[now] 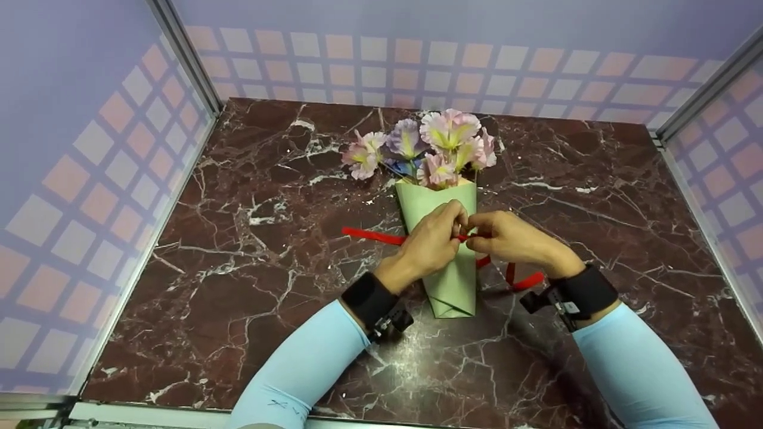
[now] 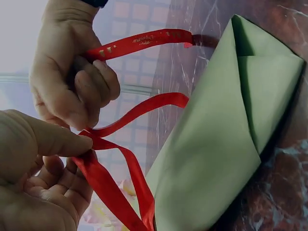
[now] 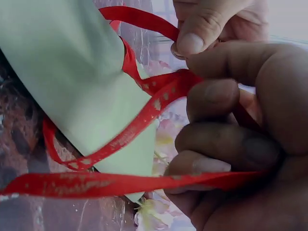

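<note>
A bouquet wrapped in pale green paper (image 1: pixel 448 289) lies on the table, its pink and purple flowers (image 1: pixel 450 130) pointing away from me. Over the middle of the wrap, both hands work close together on a red ribbon (image 1: pixel 372 236). My left hand (image 1: pixel 430 241) pinches the ribbon between thumb and fingers, plain in the left wrist view. Fingers of my right hand (image 1: pixel 512 237) curl around another stretch of it, with a loop (image 3: pixel 137 127) standing off the paper in the right wrist view. Gold print marks the ribbon. Whether a knot sits between the fingertips is hidden.
Dark red marbled tabletop (image 1: pixel 250 310) spreads around the bouquet. One ribbon tail (image 1: pixel 527 281) lies right of the wrap, under the right wrist. Purple panels with pink and white squares (image 1: pixel 375 77) close off the back and both sides.
</note>
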`<control>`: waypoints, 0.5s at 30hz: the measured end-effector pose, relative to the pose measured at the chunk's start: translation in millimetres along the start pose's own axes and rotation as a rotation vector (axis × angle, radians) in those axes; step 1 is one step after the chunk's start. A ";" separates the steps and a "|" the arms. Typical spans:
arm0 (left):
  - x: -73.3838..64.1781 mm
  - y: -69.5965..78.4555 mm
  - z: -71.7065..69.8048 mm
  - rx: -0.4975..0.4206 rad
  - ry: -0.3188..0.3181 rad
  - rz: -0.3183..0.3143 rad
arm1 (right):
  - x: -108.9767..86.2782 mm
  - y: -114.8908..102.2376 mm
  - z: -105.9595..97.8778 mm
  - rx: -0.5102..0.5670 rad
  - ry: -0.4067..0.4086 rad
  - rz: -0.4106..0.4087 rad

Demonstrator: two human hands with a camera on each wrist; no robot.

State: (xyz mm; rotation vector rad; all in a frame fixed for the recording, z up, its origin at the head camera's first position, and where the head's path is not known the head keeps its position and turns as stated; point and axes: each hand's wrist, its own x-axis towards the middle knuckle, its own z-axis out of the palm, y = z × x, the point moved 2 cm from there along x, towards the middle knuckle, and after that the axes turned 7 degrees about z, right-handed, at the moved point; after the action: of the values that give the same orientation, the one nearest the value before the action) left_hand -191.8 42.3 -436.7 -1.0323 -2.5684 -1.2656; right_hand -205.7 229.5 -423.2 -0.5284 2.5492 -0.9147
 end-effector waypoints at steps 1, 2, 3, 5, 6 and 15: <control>-0.8 -0.2 0.0 0.027 0.005 -0.009 | 0.7 0.2 1.2 -0.016 0.032 -0.011; -1.7 -0.5 0.0 0.059 0.008 -0.022 | 1.0 -0.1 2.3 -0.038 0.071 -0.028; -2.5 -1.1 0.0 0.091 0.008 -0.047 | 0.5 -0.5 3.3 -0.066 0.112 -0.043; -3.5 -2.9 0.2 0.140 0.005 -0.120 | -1.4 -2.1 5.4 -0.125 0.195 -0.075; -4.1 -4.1 0.2 0.157 -0.002 -0.161 | -2.7 -3.2 6.5 -0.151 0.229 -0.094; -6.3 -12.0 -3.0 0.075 -0.033 -0.314 | -14.1 -6.4 8.2 -0.261 0.350 -0.180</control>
State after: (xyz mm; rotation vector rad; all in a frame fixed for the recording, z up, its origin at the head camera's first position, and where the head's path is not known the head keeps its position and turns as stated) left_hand -194.9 31.6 -445.0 -0.6595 -2.8631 -1.2091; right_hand -188.4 227.2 -421.7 -0.7402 3.0027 -0.7942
